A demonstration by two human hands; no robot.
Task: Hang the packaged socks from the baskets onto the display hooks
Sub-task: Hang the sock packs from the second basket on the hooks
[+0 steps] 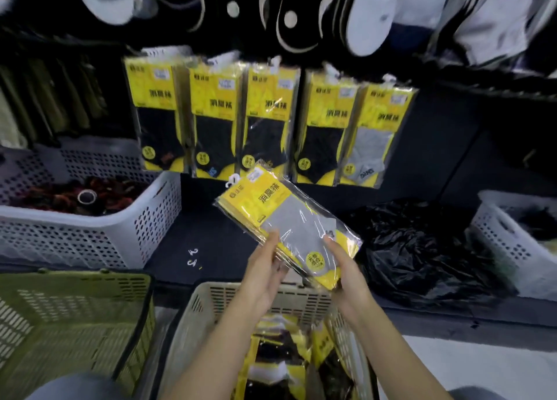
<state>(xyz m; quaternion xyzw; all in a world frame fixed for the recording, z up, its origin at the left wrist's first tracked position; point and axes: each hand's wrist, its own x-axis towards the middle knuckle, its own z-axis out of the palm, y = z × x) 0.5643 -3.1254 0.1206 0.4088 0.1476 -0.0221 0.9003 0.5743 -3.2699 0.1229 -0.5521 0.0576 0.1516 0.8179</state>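
So this is mid-step: a small stack of yellow-and-clear plastic sock packs (289, 225) with grey socks showing is up in the air, between the beige slotted plastic basket (217, 297) below and the row of five yellow sock packs (271, 119) already hanging on the wall. The left hand (262, 276) grips the stack's left edge with the thumb over the front. The right hand (346, 276) holds the bottom end, thumb pressed on the film. Both hands are full, nothing is loose.

My guess is the stack goes with the grey-sock hanging pack (376, 134) at the right end of the row, since the other four show black socks. For that the stack's little white plastic hanger tab (232, 180) has to be tipped upright, lifted to that height and threaded onto a peg, probably with one hand sliding up near the tab to steer it.

What's hard to tell:
- the display hooks themselves don't show, the hanging packs' tops cover them, so I can't say how much room is left
- how many packs are in the held stack, the edges blur together
- the top of the view is smeared, just pale sock shapes
- more packs sit in the beige basket under the arms, mostly hidden
- the white perforated basket (144, 228) on the left holds something dark and reddish, can't make it out
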